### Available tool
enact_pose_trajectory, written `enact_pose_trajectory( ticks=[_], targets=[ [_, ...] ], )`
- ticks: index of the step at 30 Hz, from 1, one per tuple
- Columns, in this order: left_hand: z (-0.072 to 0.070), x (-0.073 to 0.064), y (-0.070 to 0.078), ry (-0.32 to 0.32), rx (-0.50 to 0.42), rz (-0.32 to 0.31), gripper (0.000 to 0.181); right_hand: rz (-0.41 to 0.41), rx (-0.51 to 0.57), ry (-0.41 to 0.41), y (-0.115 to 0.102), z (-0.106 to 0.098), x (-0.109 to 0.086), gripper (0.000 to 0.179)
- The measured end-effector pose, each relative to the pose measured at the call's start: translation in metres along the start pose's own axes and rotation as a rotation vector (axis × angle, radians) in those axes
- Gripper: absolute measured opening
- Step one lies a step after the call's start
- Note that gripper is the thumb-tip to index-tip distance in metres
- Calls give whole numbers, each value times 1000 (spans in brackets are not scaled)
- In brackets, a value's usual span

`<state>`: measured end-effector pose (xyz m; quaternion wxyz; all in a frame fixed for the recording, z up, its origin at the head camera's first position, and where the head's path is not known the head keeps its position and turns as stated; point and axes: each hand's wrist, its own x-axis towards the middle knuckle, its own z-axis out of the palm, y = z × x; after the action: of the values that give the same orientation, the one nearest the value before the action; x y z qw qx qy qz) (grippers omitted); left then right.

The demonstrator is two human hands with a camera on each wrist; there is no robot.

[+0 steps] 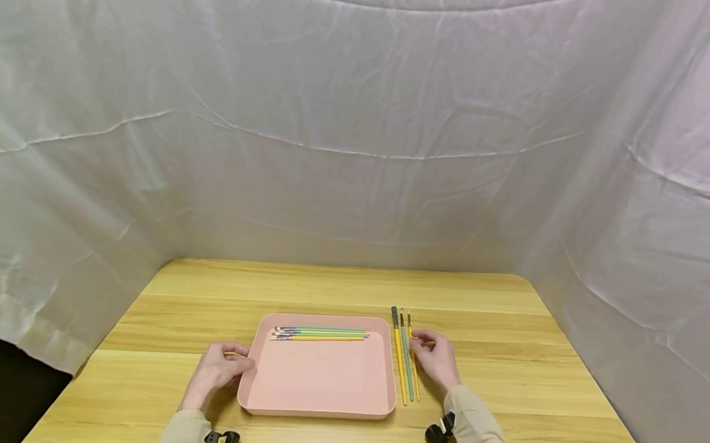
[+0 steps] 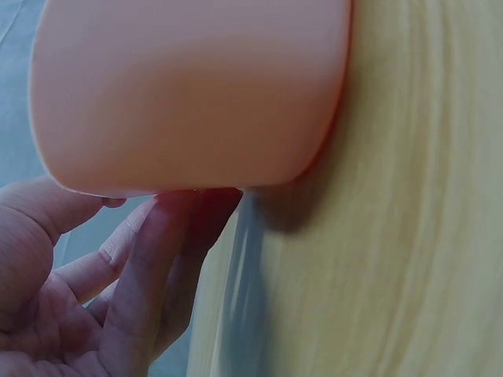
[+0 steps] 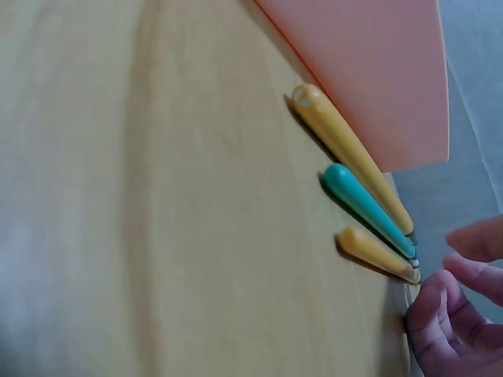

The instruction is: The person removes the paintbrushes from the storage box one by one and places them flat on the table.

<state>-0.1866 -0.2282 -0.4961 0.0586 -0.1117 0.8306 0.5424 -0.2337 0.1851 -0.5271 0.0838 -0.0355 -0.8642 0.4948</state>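
Note:
A pink tray (image 1: 317,413) lies on the table, with several paintbrushes (image 1: 320,335) side by side along its far part. My left hand (image 1: 219,369) grips the tray's left edge, its thumb by the rim and fingers against the outer wall (image 2: 196,118). To the tray's right, three brushes lie lengthwise: a thick yellow brush (image 1: 400,359), a teal brush (image 1: 408,366) and a thin yellow brush (image 1: 414,369). My right hand (image 1: 436,358) is beside the thin yellow one, fingers loosely bent; whether the fingertips touch it is unclear.
The wooden table (image 1: 502,386) spreads around the tray on all sides. Light grey cloth (image 1: 356,202) hangs behind it and along both sides. A black wrist camera (image 1: 439,435) is strapped near the right sleeve.

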Motion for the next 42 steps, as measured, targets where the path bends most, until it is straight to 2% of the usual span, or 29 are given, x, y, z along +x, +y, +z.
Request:
enact_pose_trajectory(
  ticks=[9,16,25,35,42],
  targets=[
    [-1,0,-1,-3,-1,-2,29,22,108,-89,-12,-4,-5,27],
    [0,0,-2,-1,-10,2,29,-103,68,-127,-29,-5,-7,27],
    [0,0,-1,5,2,-1,30,-181,74,-171,-48,1,-7,27],
    [0,0,0,12,11,-10,30,-309,51,-277,-68,13,-11,26],
    [0,1,-1,9,8,-7,29,-321,61,-378,-82,24,-11,29]
  ],
)
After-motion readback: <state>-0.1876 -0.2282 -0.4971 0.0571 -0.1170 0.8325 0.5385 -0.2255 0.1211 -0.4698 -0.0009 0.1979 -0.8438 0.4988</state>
